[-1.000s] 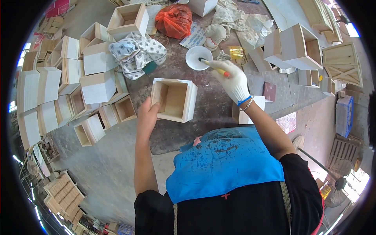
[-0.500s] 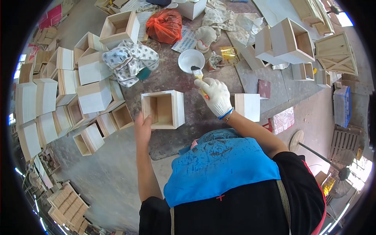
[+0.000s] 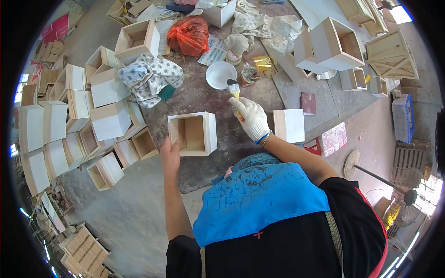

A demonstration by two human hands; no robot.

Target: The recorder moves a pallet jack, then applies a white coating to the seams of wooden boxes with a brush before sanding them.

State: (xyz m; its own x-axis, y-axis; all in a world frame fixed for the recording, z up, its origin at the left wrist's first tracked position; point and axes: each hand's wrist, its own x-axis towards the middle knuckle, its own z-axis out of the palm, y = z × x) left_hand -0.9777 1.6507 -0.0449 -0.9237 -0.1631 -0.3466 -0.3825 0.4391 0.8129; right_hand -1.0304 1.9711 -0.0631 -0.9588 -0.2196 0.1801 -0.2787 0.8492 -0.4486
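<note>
My bare left hand (image 3: 170, 155) grips the near left edge of an open wooden box (image 3: 211, 134), thumb over the rim. The box has white outer sides and a bare wood inside, and its opening faces me. In a white knitted glove, my right hand (image 3: 252, 119) is closed around the yellow handle of a paintbrush (image 3: 235, 90). Dark bristles on the brush point away from me, just right of a white bowl (image 3: 221, 75). To the right of the glove, another white-sided wooden box (image 3: 289, 126) stands on the dark worktable (image 3: 194, 173).
Many similar boxes (image 3: 109, 121) are stacked at the left. Farther back lie a patterned cloth (image 3: 150, 78), a red plastic bag (image 3: 187, 36) and a yellow-handled clear mug (image 3: 265, 66). More boxes (image 3: 336, 44) stand at the far right, with a fan (image 3: 410, 197) beyond the table.
My right hand has drawn the brush slightly back from the bowl, so its bristles now show clear of the rim. My left hand keeps its grip on the box. The view has shifted slightly.
</note>
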